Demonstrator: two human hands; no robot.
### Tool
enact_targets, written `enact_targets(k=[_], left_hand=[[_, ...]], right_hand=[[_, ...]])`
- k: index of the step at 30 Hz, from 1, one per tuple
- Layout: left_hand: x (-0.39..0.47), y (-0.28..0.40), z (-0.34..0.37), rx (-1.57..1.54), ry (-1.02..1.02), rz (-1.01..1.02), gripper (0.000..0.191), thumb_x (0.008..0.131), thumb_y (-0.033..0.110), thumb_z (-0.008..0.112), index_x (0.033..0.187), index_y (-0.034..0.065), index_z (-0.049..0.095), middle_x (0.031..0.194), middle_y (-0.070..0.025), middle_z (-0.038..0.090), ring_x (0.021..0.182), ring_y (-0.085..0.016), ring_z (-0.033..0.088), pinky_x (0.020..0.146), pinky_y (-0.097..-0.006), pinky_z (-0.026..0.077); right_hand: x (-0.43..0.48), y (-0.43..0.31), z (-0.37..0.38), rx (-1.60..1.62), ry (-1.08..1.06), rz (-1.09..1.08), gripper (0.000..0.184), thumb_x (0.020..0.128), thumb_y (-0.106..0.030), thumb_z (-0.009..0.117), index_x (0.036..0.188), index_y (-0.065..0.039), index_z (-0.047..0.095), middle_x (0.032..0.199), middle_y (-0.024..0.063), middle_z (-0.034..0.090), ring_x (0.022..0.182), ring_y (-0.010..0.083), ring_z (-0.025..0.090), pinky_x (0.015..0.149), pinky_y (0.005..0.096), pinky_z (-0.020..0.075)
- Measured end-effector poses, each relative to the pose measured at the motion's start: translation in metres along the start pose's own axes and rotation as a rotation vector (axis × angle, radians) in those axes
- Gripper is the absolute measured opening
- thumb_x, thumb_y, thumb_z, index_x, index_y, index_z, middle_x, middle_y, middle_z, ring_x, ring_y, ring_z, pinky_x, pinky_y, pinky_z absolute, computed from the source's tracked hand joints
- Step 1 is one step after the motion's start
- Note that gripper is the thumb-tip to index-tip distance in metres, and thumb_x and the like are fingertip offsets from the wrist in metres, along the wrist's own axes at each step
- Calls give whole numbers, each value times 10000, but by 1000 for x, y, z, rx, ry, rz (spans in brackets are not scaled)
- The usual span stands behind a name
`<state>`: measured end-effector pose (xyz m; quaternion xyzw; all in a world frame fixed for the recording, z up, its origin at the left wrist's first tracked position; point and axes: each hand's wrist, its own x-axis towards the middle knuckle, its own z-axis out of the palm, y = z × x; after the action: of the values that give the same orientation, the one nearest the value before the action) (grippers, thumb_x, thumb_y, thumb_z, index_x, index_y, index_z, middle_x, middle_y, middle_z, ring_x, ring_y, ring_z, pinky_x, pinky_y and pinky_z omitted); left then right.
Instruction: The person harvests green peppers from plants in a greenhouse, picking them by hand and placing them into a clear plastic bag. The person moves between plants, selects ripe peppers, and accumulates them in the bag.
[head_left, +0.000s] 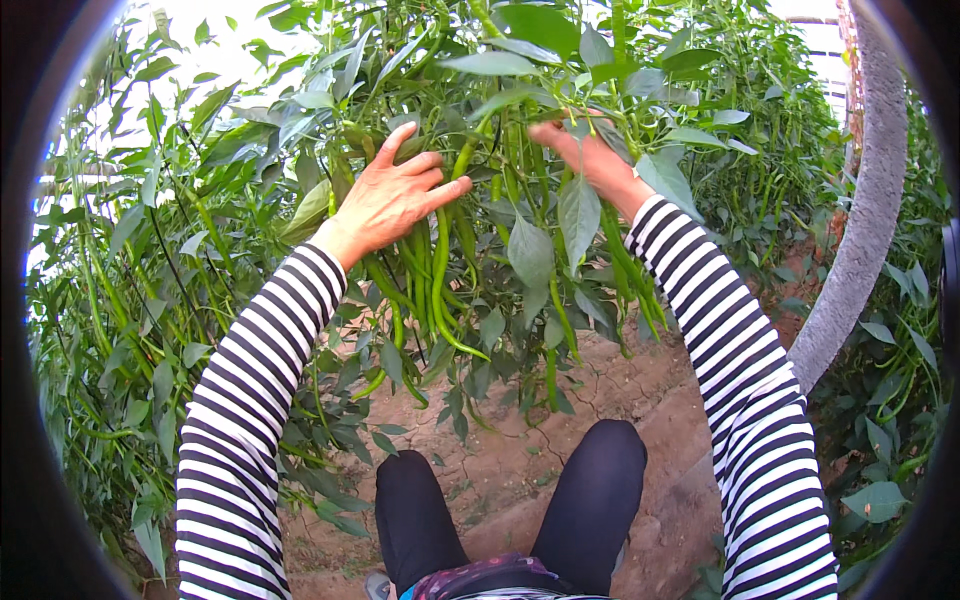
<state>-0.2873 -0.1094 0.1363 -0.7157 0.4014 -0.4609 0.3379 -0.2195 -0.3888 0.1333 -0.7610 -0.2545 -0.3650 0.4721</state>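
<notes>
Long green chili peppers (441, 277) hang in a cluster below my left hand (397, 187), which lies over their upper parts with its fingers spread. Its palm faces away, so whether it grips any pepper is hidden. Farther right, my right hand (589, 150) reaches in among the leaves at the top of the plant, its fingertips blurred and partly behind foliage. More green peppers (630, 262) hang below my right wrist. Between my hands, broad green leaves (531, 251) and further peppers hang down.
Dense pepper plants (112, 300) stand on the left, with more at the right (757, 150). A thick grey curved post (862, 225) rises beside my right arm. Cracked brown soil (510, 450) lies below, around my knees.
</notes>
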Motion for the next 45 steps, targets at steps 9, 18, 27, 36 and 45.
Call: enact_targets(k=[9,18,27,36,45], left_hand=[[8,8,-7,12,-17,5,506,811,53,555,1300,185,557,887,14,596,1118,-163,551,1192,-524,160],[25,23,-13,-48,18,19,393,827,103,564,1214,169,577,785,11,541,1022,-167,562,1189,-532,141],[30,25,-12,-63,62,-1,413,816,93,571,1222,167,586,780,16,553,1010,-159,565,1195,-530,124],[24,24,-8,-41,50,-14,539,783,53,585,1304,184,546,820,32,544,1052,-150,549,1200,-527,103],[20,23,-11,-4,7,-14,609,755,50,597,1337,216,530,807,33,540,1051,-153,556,1200,-517,115]], right_hand=[[62,35,25,-905,58,-373,369,911,-353,575,1101,-54,680,974,107,693,887,254,648,779,388,492],[65,14,11,-741,214,-226,180,873,-279,677,869,-102,712,991,109,653,902,229,648,733,358,512],[84,65,-14,451,-38,-411,291,1012,-216,520,1232,-33,573,1020,17,563,907,77,506,787,227,387],[110,23,-12,-314,-17,76,258,909,-194,564,1106,-36,619,973,97,631,918,164,587,835,280,460],[91,30,-21,-243,211,-346,208,825,-190,596,875,-28,716,748,78,674,672,179,594,602,353,453]])
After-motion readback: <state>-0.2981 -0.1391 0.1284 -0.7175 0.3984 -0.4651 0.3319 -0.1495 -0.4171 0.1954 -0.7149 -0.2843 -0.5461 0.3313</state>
